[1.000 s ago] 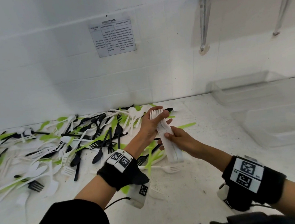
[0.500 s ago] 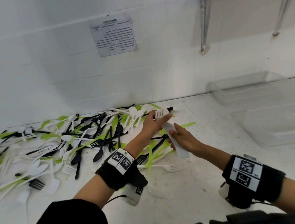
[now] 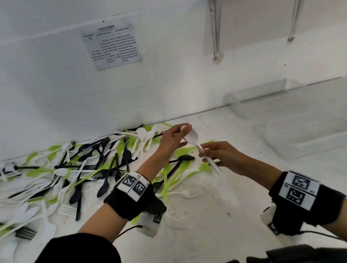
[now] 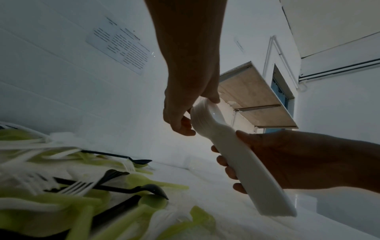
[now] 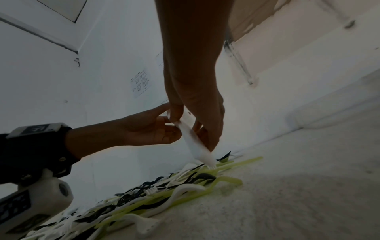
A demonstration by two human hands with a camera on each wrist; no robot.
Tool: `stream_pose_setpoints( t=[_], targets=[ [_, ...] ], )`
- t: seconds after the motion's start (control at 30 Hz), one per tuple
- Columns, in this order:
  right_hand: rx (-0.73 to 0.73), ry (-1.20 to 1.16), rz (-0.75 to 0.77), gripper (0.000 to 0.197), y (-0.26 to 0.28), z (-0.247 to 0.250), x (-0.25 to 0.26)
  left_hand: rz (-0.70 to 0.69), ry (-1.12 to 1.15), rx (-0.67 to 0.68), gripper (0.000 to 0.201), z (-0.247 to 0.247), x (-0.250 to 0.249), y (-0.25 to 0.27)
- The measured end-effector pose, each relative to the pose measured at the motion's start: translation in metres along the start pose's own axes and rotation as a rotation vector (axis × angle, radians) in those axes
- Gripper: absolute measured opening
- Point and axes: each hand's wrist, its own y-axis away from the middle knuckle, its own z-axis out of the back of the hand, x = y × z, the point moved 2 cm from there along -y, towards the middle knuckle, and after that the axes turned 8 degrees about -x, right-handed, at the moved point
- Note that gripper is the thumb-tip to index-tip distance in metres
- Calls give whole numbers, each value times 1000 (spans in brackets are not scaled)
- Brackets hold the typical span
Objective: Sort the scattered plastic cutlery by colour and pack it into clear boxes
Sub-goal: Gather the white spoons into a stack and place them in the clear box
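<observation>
A nested stack of white spoons (image 3: pixel 193 139) hangs in the air over the right end of the cutlery pile (image 3: pixel 78 170). My left hand (image 3: pixel 184 135) pinches the bowl end between thumb and fingers, plainly seen in the left wrist view (image 4: pixel 202 113). My right hand (image 3: pixel 204 152) wraps round the handles lower down, fingers curled over the stack (image 4: pixel 242 162). In the right wrist view the stack (image 5: pixel 195 144) slants down towards the pile, and its handle ends hang just above it. Black, white and green forks and spoons lie mixed on the white counter.
Two clear boxes stand at the right: a near one (image 3: pixel 325 144) and another behind it against the wall (image 3: pixel 259 95). A paper notice (image 3: pixel 113 45) hangs on the wall. A shelf bracket (image 3: pixel 215 24) juts out above the boxes.
The stack has turned in my hands, so I see it edge-on with one bowl facing up. My left hand has shifted from cupping the top end to pinching the bowls.
</observation>
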Motion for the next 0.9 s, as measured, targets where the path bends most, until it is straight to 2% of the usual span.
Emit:
stream_pose_setpoints(
  t=[0.17, 0.37, 0.47, 0.7, 0.9],
  targets=[
    [-178, 79, 49, 35, 12, 37, -4, -12, 5, 134, 21, -29, -4, -5],
    [-416, 322, 95, 35, 42, 97, -7, -48, 8, 353, 27, -86, -10, -6],
    [-488, 400, 105, 35, 59, 124, -4, -54, 34, 440, 28, -118, -12, -5],
    [-550, 495, 108, 37, 64, 186, -2, -39, 90, 504, 30, -182, -13, -8],
    [-443, 576, 163, 37, 32, 243, 2, -44, 64, 431, 30, -219, -8, -30]
  ],
)
